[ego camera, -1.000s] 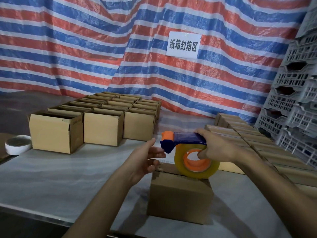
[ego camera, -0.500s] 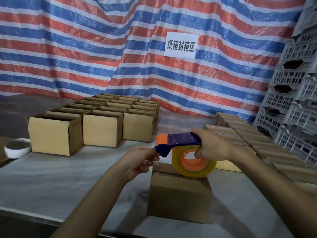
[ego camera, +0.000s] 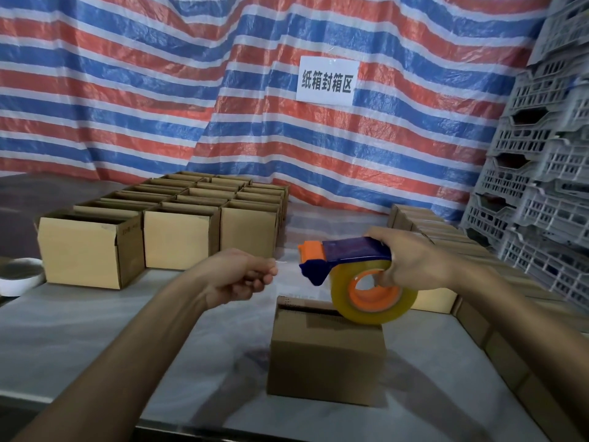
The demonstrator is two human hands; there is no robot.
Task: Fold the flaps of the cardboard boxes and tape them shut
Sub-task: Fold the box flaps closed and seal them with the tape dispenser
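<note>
A small cardboard box [ego camera: 325, 362] stands on the table in front of me with its top flaps folded down. Just above its right top edge, my right hand [ego camera: 411, 260] grips a blue and orange tape dispenser [ego camera: 347, 260] carrying a roll of clear tape [ego camera: 373, 295]. To the left of the dispenser's orange head, my left hand [ego camera: 242, 272] pinches the thin free end of the clear tape, which stretches between hand and dispenser.
Several open-topped cardboard boxes [ego camera: 178, 237] stand in rows at the back left. Closed boxes [ego camera: 446, 237] line the right side. Grey plastic crates [ego camera: 541, 173] are stacked at far right. A white roll [ego camera: 19, 279] lies at the left edge. A striped tarp hangs behind.
My left hand has closed on the tape end and drawn it leftward away from the dispenser. My right hand holds the dispenser slightly higher above the box.
</note>
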